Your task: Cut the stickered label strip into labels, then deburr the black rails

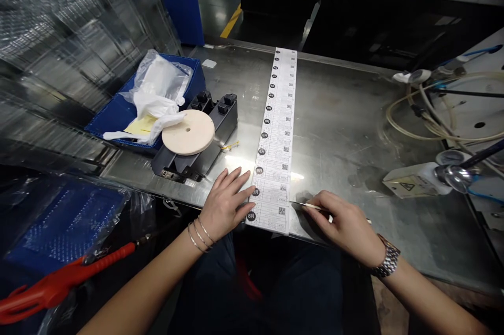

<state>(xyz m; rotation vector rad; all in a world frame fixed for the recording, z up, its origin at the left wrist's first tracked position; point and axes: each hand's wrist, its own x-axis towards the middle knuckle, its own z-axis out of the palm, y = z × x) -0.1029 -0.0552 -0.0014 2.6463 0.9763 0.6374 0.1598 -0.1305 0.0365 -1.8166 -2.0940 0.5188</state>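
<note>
A long white strip of printed labels (275, 130) runs lengthwise across the metal table, with black round marks along its left side and square codes along its right. My left hand (225, 201) lies flat with fingers spread, its fingertips on the strip's left edge near the front. In the pinched fingers of my right hand (342, 222) is a thin pointed tool (311, 205), knife-like, with a dark slim tip and a pale part. Its tip is at the strip's right edge, level with the second label from the front.
Left on the table (338, 114) are a dark block-shaped fixture (224, 119), a round beige disc (189, 133) on it, and a blue bin (192, 70) with plastic bags. Hoses and a white nozzle unit (413, 180) stand right. An orange-red air gun (55, 282) hangs lower left.
</note>
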